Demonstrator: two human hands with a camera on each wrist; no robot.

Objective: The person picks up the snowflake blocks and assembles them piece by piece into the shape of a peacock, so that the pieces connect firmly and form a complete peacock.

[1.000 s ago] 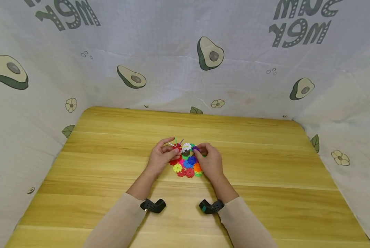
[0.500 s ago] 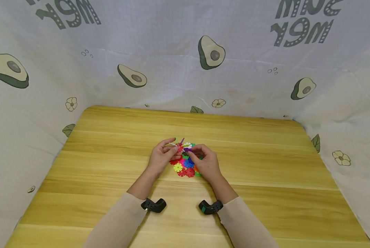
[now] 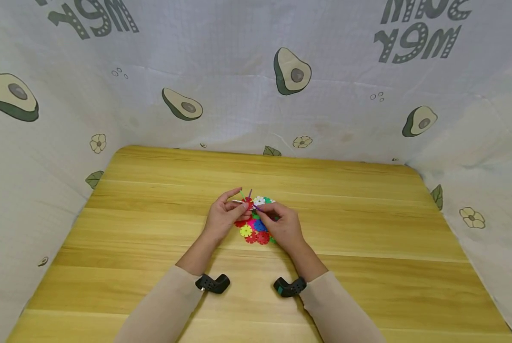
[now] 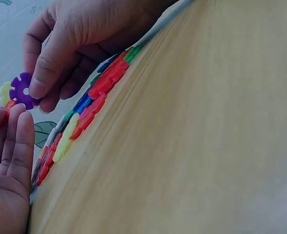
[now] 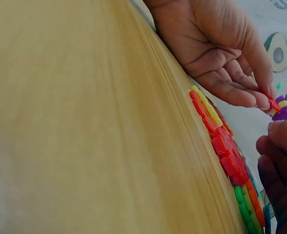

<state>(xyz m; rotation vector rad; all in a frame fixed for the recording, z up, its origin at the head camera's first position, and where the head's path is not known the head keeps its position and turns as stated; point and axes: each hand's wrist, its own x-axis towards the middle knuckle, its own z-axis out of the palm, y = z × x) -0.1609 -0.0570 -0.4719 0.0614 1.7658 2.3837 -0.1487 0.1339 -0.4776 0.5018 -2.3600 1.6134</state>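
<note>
In the head view my left hand (image 3: 224,216) pinches a red notched plastic disc (image 3: 248,203) between thumb and fingers. White, green and purple discs stand out edge-on around it like spokes. My right hand (image 3: 286,225), just to the right, pinches a purple snowflake disc (image 4: 17,87) by its edge. In the left wrist view this disc meets the held cluster, beside a yellow disc (image 4: 5,91) and right above the left fingertips. Both hands are raised over a flat pile of loose discs; the right hand hides part of it.
The pile on the wooden table (image 3: 367,214) includes a yellow disc (image 3: 245,231), a red disc (image 3: 262,237), a blue disc (image 3: 260,226) and a white disc (image 3: 259,201). A white curtain (image 3: 234,57) printed with avocados stands behind the table.
My right hand has brought the purple disc leftward from the pile's right side to the red disc. The left hand stays in place, its cluster slightly turned.
</note>
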